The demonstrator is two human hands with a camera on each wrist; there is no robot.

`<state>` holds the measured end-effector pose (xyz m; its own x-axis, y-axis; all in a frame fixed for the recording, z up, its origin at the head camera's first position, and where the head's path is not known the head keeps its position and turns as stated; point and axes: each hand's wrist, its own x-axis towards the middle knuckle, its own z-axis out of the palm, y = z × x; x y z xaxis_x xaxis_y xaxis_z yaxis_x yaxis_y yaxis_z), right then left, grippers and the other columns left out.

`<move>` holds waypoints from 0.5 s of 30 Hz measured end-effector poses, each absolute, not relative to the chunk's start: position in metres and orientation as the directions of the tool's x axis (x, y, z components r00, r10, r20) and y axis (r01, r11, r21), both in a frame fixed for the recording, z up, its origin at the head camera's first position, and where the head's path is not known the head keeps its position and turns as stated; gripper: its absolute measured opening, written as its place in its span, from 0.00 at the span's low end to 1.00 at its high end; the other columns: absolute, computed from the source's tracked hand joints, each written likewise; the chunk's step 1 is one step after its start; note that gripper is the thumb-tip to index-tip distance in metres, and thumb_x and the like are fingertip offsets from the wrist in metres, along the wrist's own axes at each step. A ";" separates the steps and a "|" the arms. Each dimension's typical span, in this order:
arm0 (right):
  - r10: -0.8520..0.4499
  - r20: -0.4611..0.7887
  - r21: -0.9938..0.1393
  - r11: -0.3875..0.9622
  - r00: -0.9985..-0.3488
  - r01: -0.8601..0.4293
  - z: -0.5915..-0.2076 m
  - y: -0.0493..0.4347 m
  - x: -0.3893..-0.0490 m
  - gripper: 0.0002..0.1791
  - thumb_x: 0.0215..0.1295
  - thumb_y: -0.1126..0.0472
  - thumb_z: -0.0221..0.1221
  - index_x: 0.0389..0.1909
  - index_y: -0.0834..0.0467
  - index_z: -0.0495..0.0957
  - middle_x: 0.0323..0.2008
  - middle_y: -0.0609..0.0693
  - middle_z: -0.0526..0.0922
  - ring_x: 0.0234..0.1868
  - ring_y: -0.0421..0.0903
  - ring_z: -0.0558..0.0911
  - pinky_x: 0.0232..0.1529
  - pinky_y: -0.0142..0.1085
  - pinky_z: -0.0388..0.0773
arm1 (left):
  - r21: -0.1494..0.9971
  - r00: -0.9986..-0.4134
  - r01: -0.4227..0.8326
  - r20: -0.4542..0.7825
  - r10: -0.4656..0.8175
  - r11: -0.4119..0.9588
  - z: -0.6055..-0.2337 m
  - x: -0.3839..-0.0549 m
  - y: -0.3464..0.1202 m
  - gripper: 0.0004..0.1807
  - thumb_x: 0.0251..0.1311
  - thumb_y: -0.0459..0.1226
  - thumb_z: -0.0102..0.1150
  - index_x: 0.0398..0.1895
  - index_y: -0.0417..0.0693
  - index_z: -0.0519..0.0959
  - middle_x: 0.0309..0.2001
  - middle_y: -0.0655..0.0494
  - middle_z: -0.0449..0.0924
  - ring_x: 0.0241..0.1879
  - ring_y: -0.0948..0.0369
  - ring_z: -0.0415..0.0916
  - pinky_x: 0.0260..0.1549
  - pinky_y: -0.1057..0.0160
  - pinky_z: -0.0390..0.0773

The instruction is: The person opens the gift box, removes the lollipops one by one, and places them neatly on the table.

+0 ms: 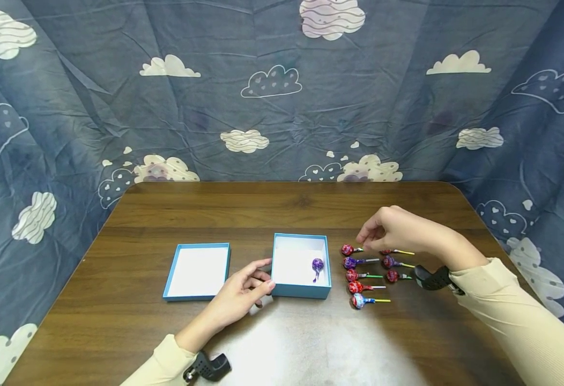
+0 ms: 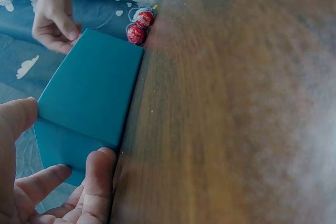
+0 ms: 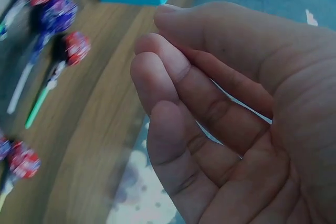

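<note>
My left hand is at the left side of a blue box with a white inside. In the left wrist view its thumb and fingers touch the box's walls, not curled round it. A purple-wrapped lollipop lies inside, toward the right. Over the far end of the lollipop rows hovers my right hand, palm down in the head view. Its bent fingers and thumb hold nothing in the right wrist view. Below it, a red lollipop is partly covered by the fingertips.
Left of the box lies its shallow lid, white inside up. Two columns of wrapped lollipops lie to the right, among them a purple one, a red one and a blue one. A cloud-print curtain hangs behind the wooden table.
</note>
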<state>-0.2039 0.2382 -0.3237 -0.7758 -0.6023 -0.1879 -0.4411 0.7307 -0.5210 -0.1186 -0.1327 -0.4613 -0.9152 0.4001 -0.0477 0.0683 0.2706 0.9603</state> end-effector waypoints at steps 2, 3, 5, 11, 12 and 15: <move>-0.611 -0.185 -0.506 0.731 -0.770 -0.458 -0.321 0.230 -0.206 0.06 0.65 0.65 0.71 0.41 0.57 0.92 0.32 0.42 0.91 0.33 0.36 0.84 0.36 0.29 0.83 | 0.960 -0.916 0.070 -0.046 0.399 0.270 -0.461 -0.118 -0.132 0.32 0.77 0.42 0.63 0.79 0.43 0.68 0.56 0.38 0.83 0.42 0.60 0.85 0.36 0.65 0.87; -0.615 -0.183 -0.499 0.730 -0.767 -0.467 -0.320 0.226 -0.207 0.05 0.65 0.64 0.71 0.40 0.56 0.92 0.31 0.41 0.91 0.33 0.36 0.84 0.36 0.28 0.82 | 0.960 -0.917 0.068 -0.047 0.397 0.270 -0.460 -0.118 -0.132 0.32 0.77 0.42 0.63 0.79 0.43 0.68 0.56 0.39 0.83 0.42 0.60 0.85 0.36 0.65 0.87; -0.628 -0.187 -0.495 0.724 -0.755 -0.480 -0.318 0.219 -0.208 0.04 0.66 0.63 0.72 0.39 0.54 0.93 0.31 0.41 0.91 0.33 0.36 0.84 0.36 0.29 0.82 | 0.961 -0.917 0.066 -0.047 0.396 0.269 -0.460 -0.118 -0.132 0.32 0.77 0.42 0.63 0.79 0.44 0.68 0.56 0.39 0.83 0.41 0.59 0.85 0.35 0.65 0.86; -0.665 -0.213 -0.496 0.705 -0.716 -0.507 -0.318 0.197 -0.211 0.02 0.65 0.61 0.74 0.37 0.51 0.92 0.32 0.40 0.91 0.34 0.35 0.85 0.38 0.29 0.84 | 0.961 -0.916 0.069 -0.045 0.398 0.266 -0.459 -0.118 -0.133 0.32 0.78 0.41 0.62 0.79 0.43 0.68 0.57 0.38 0.83 0.43 0.57 0.85 0.35 0.65 0.86; -0.668 -0.219 -0.494 0.704 -0.711 -0.510 -0.319 0.193 -0.211 0.03 0.65 0.62 0.73 0.37 0.51 0.92 0.32 0.40 0.91 0.34 0.35 0.85 0.39 0.29 0.84 | 0.962 -0.916 0.066 -0.046 0.398 0.265 -0.459 -0.118 -0.133 0.32 0.78 0.41 0.62 0.79 0.43 0.68 0.57 0.38 0.83 0.43 0.57 0.85 0.35 0.65 0.86; -0.686 -0.233 -0.486 0.697 -0.690 -0.528 -0.321 0.184 -0.213 0.05 0.64 0.65 0.71 0.36 0.52 0.92 0.31 0.40 0.90 0.33 0.34 0.84 0.38 0.29 0.84 | 0.962 -0.916 0.063 -0.049 0.398 0.264 -0.458 -0.117 -0.133 0.32 0.78 0.41 0.62 0.79 0.43 0.68 0.57 0.38 0.83 0.44 0.56 0.85 0.35 0.65 0.86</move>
<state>-0.2126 0.1840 -0.3208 -0.6897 -0.6855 -0.2334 -0.5280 0.6966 -0.4857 -0.1170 -0.1331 -0.4582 -0.9161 0.3979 -0.0495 0.0629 0.2644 0.9624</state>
